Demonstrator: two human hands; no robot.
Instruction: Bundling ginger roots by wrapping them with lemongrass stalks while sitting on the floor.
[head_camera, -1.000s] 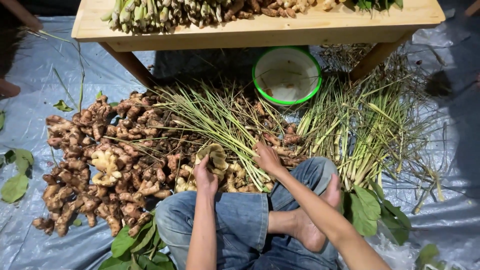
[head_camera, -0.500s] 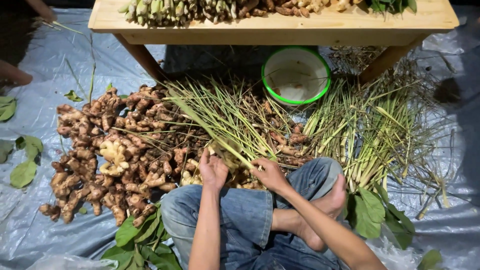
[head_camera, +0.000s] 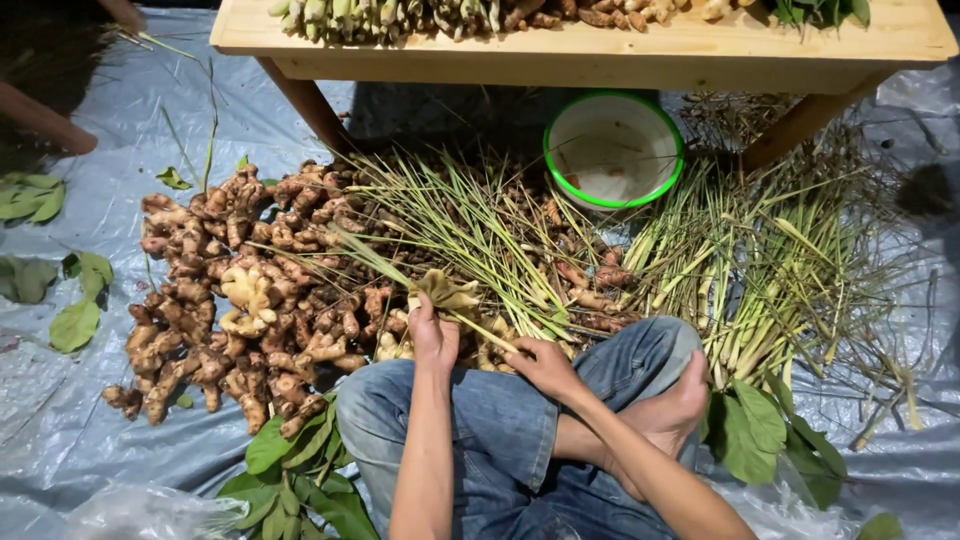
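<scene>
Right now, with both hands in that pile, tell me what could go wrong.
1. The left hand grips a pale ginger piece tangled with lemongrass stalks; pulling might drag the stalks out of their bundle.
2. The right hand rests on a stalk beside the bare foot; stiff ends could poke it.
3. The green-rimmed bowl sits close behind; shifting stalks could tip it.

I'm seeing a pale, knobbly ginger piece (head_camera: 447, 292) sitting upright above the heap, while a long green stalk (head_camera: 420, 282) is lying slanted across it toward the lower right.
</scene>
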